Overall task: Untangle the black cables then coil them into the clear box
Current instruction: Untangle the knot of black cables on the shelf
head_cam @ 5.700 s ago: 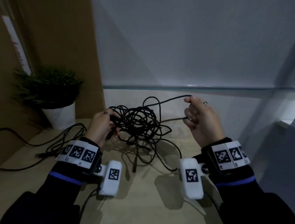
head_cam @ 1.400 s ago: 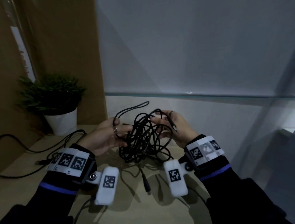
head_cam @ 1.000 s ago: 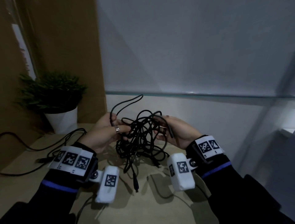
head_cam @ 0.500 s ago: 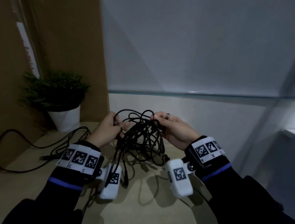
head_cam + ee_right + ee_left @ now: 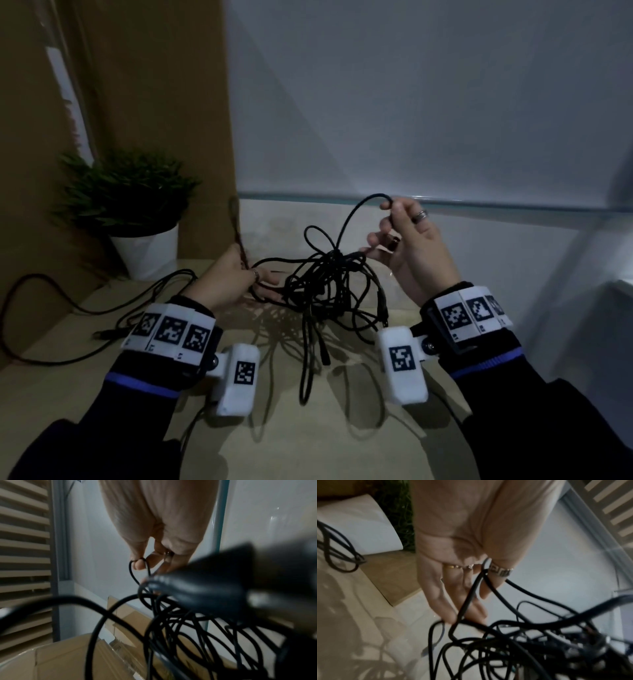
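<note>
The tangle of black cables (image 5: 329, 287) hangs between my hands just above the wooden table (image 5: 308, 438), with several plug ends dangling down. My left hand (image 5: 263, 284) is on its left side, fingers stretched out, with one strand (image 5: 481, 577) held between thumb and forefinger. My right hand (image 5: 387, 219) is raised higher on the right and pinches a cable loop (image 5: 356, 212) between thumb and forefinger, as the right wrist view shows (image 5: 139, 562). Behind both hands stands a clear wall with a greenish top edge (image 5: 496, 205), apparently the clear box.
A potted plant in a white pot (image 5: 147, 253) stands at the back left, in front of a brown cardboard wall (image 5: 154, 102). Another black cable (image 5: 68, 308) lies on the table to the left. The right wrist view shows a cardboard box (image 5: 60, 655).
My hands, close together on the tangle half a second ago, have moved apart. The right hand has risen and drawn a loop up and right. The tangle hangs lower and looser.
</note>
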A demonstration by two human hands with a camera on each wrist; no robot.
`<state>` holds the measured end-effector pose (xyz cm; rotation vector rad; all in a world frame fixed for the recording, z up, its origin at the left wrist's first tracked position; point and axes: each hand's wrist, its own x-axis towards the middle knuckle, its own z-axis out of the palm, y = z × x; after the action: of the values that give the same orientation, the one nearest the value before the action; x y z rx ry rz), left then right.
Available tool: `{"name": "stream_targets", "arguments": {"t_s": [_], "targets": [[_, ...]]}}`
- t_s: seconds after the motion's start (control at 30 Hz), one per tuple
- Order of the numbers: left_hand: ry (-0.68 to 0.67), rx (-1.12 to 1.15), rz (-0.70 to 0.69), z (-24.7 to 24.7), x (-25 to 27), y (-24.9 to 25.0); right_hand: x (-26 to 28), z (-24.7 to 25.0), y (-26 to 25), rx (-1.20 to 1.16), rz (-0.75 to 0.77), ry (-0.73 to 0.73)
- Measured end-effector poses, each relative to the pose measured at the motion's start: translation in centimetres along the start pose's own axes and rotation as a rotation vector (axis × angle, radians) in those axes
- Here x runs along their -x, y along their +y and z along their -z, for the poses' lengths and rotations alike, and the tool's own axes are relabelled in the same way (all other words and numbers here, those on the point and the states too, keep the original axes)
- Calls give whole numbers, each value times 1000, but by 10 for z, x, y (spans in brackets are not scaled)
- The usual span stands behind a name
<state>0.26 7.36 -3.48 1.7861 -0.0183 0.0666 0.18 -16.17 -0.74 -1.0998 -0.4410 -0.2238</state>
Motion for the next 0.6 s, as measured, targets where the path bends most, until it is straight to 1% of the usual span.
{"name": "stream_targets", "arguments": {"t_s": [0.07,0.1,0.17,0.2,0.23,0.27,0.33,0.4,0.43,0.47,0.5,0.6], "targets": [[29,61,4,1,1,3,-1,4,-2,199,54,86],[54,104,8,0,3,6,-2,4,-1,304,80,101],[86,265,41,5,3,9,-1,1,2,461,94,73],[86,322,56,9,3,11,0,-1,3,503,78,44],[90,327,63,12,4,13,1,-3,3,514,51,11],[98,258,60,14,4,15,2,-3,2,509,21,-24],[129,-28,32,17,7,17,4,-3,-1,526,-16,-67],[171,-289,-18,18,10,18,4,-3,-3,566,-15,-71],[186,-334,-50,17,10,17,4,-4,-3,571,-16,-68],[166,-320,-86,17,9,17,5,-5,-2,567,-21,-70],[118,-256,-120,15,8,18,6,-6,-1,558,-28,-78],[-5,63,-227,5,4,28,9,-13,3,521,-61,-114]]}}
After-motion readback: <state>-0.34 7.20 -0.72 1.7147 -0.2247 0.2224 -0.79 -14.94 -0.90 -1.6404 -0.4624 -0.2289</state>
